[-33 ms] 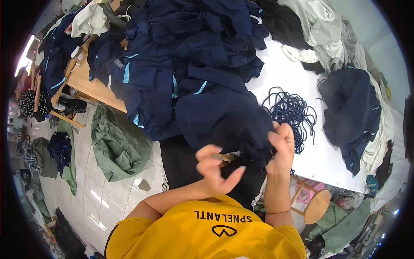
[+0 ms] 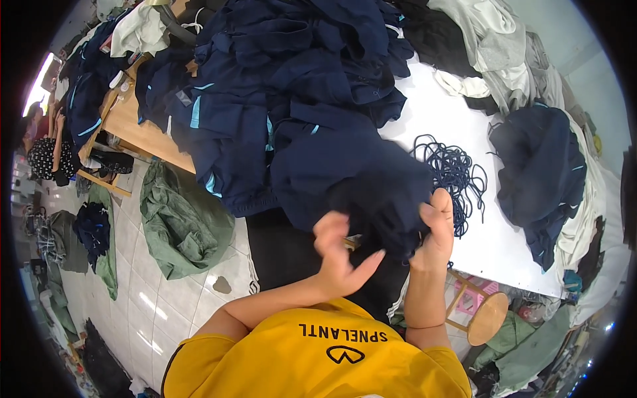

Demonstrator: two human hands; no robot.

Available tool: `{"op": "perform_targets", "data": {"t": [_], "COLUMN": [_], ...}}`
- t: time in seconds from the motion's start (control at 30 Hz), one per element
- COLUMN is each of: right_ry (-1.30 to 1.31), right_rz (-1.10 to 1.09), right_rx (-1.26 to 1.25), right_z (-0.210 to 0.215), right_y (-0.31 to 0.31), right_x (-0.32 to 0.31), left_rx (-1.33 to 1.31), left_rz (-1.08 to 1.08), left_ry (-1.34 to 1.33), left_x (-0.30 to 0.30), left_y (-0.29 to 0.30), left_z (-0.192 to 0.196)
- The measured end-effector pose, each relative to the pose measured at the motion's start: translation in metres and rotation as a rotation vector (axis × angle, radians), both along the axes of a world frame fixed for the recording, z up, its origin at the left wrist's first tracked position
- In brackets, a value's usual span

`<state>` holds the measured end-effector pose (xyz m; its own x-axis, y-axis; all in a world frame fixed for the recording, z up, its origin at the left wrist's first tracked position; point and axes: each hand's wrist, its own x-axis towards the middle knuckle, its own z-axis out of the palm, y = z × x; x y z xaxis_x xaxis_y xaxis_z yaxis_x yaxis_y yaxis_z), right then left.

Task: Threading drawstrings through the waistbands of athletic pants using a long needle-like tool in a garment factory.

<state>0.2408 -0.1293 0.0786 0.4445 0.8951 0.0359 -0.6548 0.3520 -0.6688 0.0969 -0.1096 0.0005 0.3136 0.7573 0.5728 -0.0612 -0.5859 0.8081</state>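
The dark navy garment point(image 2: 358, 186) lies at the near edge of the white table point(image 2: 491, 239), its lower part bunched up between both hands and its upper part running back into the big heap of navy clothes point(image 2: 279, 86) with light blue stripes. The right hand point(image 2: 434, 229) pinches a fold of the cloth, thumb up and fingers curled tight into the fabric. The left hand point(image 2: 338, 255) is spread, fingers long and apart, the palm half turned up just under the hem and touching it only lightly, if at all. To handle the piece well, I judge that the pinching hand should hold firm near the edge while the spread hand slides flat along the cloth to find the seam or opening, pulling this one layer free of the heap so that the neighbouring pieces do not drag along; the tangle of navy cord point(image 2: 451, 176) lying just beside the right hand could snag and is best kept apart. What the right fingertips actually grip is buried in folds, and a small pale thing between the hands is too small to tell. The garment's shape and its far end cannot be made out in the pile, and the person's yellow shirt point(image 2: 318, 351) hides the table's near rim
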Motion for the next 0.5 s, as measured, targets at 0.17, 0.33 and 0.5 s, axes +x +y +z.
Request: {"op": "perform_targets", "data": {"t": [0.17, 0.33, 0.5], "right_ry": [0.053, -0.216, -1.199], "right_rz": [-0.064, -0.06, 0.113], "right_rx": [-0.102, -0.274, -0.593], "right_z": [0.01, -0.012, -0.048], "right_y": [0.005, -0.013, -0.027], "right_x": [-0.017, 0.015, 0.012], "left_rx": [-0.704, -0.066, -0.224], "left_rz": [-0.31, -0.025, 0.229], "left_ry": [-0.295, 0.142, 0.224], "left_x": [0.011, -0.042, -0.091], "left_y": [0.022, 0.079, 0.146], "left_z": [0.016, 0.053, 0.051]}}
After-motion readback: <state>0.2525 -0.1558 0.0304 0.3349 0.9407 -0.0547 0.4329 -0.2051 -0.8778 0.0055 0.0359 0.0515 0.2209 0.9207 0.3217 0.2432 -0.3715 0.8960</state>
